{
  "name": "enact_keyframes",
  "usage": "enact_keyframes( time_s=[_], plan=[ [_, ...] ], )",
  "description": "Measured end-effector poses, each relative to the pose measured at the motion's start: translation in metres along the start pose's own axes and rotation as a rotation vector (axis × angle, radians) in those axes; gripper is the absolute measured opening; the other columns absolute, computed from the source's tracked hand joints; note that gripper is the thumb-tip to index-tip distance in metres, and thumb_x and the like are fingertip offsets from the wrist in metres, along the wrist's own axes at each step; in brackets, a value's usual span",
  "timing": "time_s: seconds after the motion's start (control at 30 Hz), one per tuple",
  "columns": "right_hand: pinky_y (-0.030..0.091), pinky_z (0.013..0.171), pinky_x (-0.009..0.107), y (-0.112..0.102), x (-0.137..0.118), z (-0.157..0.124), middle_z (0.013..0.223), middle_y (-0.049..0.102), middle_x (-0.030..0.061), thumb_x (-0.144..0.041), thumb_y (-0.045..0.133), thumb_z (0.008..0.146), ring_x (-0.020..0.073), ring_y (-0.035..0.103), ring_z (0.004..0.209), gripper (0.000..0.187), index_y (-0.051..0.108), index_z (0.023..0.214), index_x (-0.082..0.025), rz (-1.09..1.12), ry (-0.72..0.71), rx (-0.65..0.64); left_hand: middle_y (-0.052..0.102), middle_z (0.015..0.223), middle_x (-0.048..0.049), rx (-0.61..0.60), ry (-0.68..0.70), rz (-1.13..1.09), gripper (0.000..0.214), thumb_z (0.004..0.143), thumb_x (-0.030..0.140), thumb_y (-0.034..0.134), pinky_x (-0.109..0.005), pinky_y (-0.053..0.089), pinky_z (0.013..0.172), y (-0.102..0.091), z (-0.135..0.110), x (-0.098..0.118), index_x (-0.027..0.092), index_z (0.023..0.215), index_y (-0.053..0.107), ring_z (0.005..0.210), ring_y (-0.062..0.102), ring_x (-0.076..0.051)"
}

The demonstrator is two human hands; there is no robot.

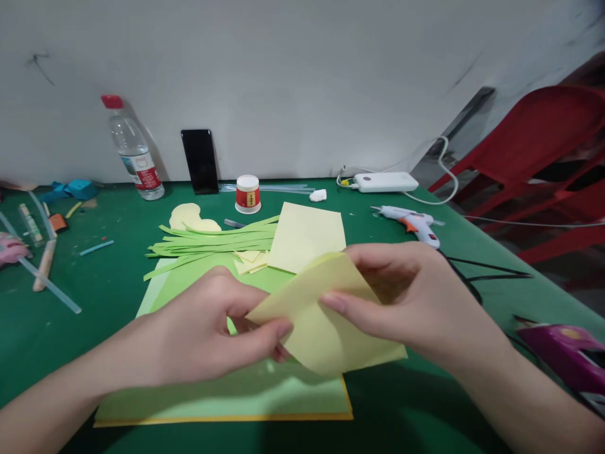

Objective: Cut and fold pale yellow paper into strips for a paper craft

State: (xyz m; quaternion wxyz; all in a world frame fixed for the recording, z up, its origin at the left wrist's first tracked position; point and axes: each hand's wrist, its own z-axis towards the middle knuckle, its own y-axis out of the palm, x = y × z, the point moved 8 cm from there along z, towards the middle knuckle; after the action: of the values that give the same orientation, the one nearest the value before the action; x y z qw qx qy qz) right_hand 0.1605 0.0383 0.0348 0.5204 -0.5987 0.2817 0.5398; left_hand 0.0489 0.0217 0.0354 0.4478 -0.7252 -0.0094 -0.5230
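Observation:
A piece of pale yellow paper [326, 334] is held up in the middle of the head view, bent between both hands. My left hand [222, 334] pinches its left corner between thumb and fingers. Along the upper right side, my right hand [401, 290] grips the same sheet, thumb in front and fingers behind. Under it lie light green sheets [227, 397] with an orange edge. Just beyond are a square yellow sheet [309, 233], small yellow scraps [250, 260] and a bundle of green paper strips [217, 243].
At the back stand a water bottle [137, 154], a black phone [200, 161] leaning on the wall, and a paper cup [248, 194]. A glue gun [416, 224] and a white power strip [385, 183] are on the right. Glue sticks and clay bits [81, 189] lie left.

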Motion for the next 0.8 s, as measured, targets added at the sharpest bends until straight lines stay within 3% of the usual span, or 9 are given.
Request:
enact_keyframes(
  time_s=[0.07, 0.2, 0.37, 0.6, 0.8],
  plan=[
    [0.041, 0.047, 0.016, 0.003, -0.003, 0.0, 0.058, 0.061, -0.0028, -0.014, 0.06, 0.067, 0.008, 0.051, 0.054, 0.007, 0.061, 0.062, -0.019, -0.072, -0.012, -0.026, 0.06, 0.054, 0.0036, -0.039, -0.017, 0.044, 0.028, 0.086, 0.023, 0.044, -0.015, 0.034, 0.044, 0.006, 0.0, -0.005, 0.016, 0.073, 0.068, 0.046, 0.05, -0.005],
    [0.04, 0.05, 0.017, 0.009, -0.003, 0.001, 0.058, 0.06, -0.0032, -0.013, 0.058, 0.066, 0.0077, 0.049, 0.055, 0.008, 0.062, 0.062, -0.018, -0.114, -0.008, -0.077, 0.045, 0.046, 0.0058, -0.005, 0.001, 0.092, 0.033, 0.089, 0.03, 0.041, -0.017, 0.028, 0.042, 0.009, 0.0, -0.01, 0.017, 0.072, 0.065, 0.039, 0.039, -0.004],
    [0.039, 0.055, 0.018, 0.005, 0.005, 0.002, 0.063, 0.059, -0.0036, -0.016, 0.059, 0.069, 0.0072, 0.049, 0.059, 0.008, 0.059, 0.061, -0.018, -0.061, 0.086, -0.176, 0.044, 0.046, 0.0047, -0.089, -0.065, 0.125, 0.036, 0.089, 0.034, 0.038, -0.017, 0.028, 0.042, 0.013, -0.004, -0.015, 0.018, 0.074, 0.066, 0.041, 0.04, -0.006],
    [0.033, 0.049, 0.019, 0.026, 0.02, 0.0, 0.063, 0.052, -0.0036, -0.021, 0.065, 0.067, 0.0062, 0.044, 0.056, 0.007, 0.059, 0.069, -0.016, 0.172, 0.271, -0.508, 0.042, 0.045, 0.0035, -0.163, -0.118, 0.13, 0.041, 0.087, 0.038, 0.039, -0.018, 0.025, 0.041, 0.019, -0.004, -0.016, 0.015, 0.059, 0.059, 0.041, 0.037, -0.006],
    [0.029, 0.043, 0.018, 0.018, 0.027, 0.002, 0.06, 0.052, -0.005, -0.019, 0.07, 0.06, 0.0038, 0.041, 0.049, 0.013, 0.058, 0.064, -0.016, 0.144, 0.294, -0.385, 0.036, 0.046, 0.0045, -0.251, -0.136, 0.057, 0.042, 0.088, 0.038, 0.037, -0.019, 0.024, 0.042, 0.021, -0.01, -0.018, 0.015, 0.056, 0.051, 0.042, 0.032, -0.006]
  ],
)
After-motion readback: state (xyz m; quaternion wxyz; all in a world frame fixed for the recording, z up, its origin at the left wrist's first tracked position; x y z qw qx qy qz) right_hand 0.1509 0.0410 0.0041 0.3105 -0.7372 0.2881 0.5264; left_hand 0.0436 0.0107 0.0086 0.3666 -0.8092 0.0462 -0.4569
